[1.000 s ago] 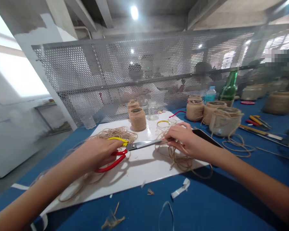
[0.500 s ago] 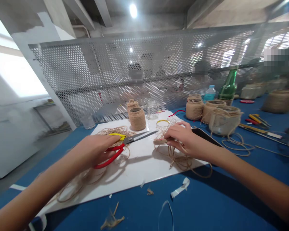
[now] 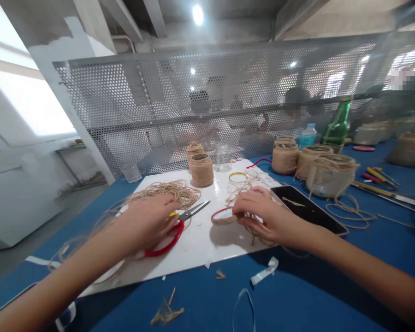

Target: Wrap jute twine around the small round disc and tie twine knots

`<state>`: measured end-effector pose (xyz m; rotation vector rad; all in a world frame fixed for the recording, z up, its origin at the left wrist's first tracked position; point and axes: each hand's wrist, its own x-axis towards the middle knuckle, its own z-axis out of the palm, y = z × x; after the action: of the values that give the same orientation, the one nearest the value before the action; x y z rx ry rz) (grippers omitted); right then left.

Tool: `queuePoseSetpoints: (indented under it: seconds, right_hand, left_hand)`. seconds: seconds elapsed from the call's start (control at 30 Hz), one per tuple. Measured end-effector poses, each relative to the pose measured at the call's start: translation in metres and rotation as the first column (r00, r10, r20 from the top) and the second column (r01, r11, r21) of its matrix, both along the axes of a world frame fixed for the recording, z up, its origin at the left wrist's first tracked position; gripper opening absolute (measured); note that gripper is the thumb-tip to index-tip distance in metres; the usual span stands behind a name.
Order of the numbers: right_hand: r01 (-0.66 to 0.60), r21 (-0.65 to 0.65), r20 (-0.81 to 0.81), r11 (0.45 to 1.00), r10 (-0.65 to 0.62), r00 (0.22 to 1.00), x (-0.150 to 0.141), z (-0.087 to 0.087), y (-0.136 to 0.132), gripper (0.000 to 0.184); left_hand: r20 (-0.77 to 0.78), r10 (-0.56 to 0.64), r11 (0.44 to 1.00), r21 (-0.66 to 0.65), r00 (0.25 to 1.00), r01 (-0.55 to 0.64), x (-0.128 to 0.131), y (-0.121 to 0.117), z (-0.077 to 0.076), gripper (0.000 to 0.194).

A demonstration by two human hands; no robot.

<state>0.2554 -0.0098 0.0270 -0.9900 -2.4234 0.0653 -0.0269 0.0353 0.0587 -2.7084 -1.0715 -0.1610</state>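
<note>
My left hand [image 3: 152, 219] is closed on scissors [image 3: 180, 226] with red and yellow handles; their blades point right, across the white board [image 3: 200, 240]. In my right hand [image 3: 257, 212], fingers pinch a thin ring [image 3: 222, 216], red along its far side and twine-coloured along its near side. The ring is held above the board, to the right of the scissor tips and apart from them. Loose twine hangs beneath my right hand, partly hidden by it. A tangled heap of twine [image 3: 174, 191] lies behind my left hand.
Twine-wrapped jars [image 3: 202, 170] and a clear glass jar [image 3: 223, 159] stand at the board's back. A phone [image 3: 307, 210] lies right of my right hand. Further right are more wrapped jars [image 3: 285, 159], a green bottle [image 3: 338, 122] and several tools. A perforated metal screen [image 3: 131, 101] rises behind.
The ring has tipped, so its opening now shows. The scissors have drawn slightly back, with their blades nearer together. My right hand has uncovered more of the phone. The view has shifted slightly.
</note>
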Motion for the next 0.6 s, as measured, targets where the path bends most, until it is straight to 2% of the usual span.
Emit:
queuePoseSetpoints:
  seconds: [0.13,0.2,0.33,0.6]
  right_hand:
    - [-0.050,-0.022,0.020,0.999,0.050,0.999,-0.013,0.000,-0.012,0.012]
    - [-0.078,-0.005,0.025,0.997,0.078,0.997,-0.019,0.000,-0.016,0.013]
    - [-0.100,0.055,0.026,0.994,0.098,0.995,-0.024,0.000,-0.021,0.015]
    - [-0.122,0.151,0.012,0.981,0.121,0.993,-0.024,0.001,-0.025,0.015]
  left_hand:
    - [0.240,-0.178,0.970,-0.120,0.954,0.211,0.019,-0.030,0.006,0.021]
    - [0.284,-0.209,0.942,-0.199,0.936,0.270,0.024,-0.041,0.005,0.020]
    - [0.321,-0.211,0.908,-0.285,0.923,0.307,0.027,-0.052,0.003,0.018]
    - [0.406,-0.178,0.860,-0.379,0.897,0.342,0.028,-0.051,0.006,0.012]
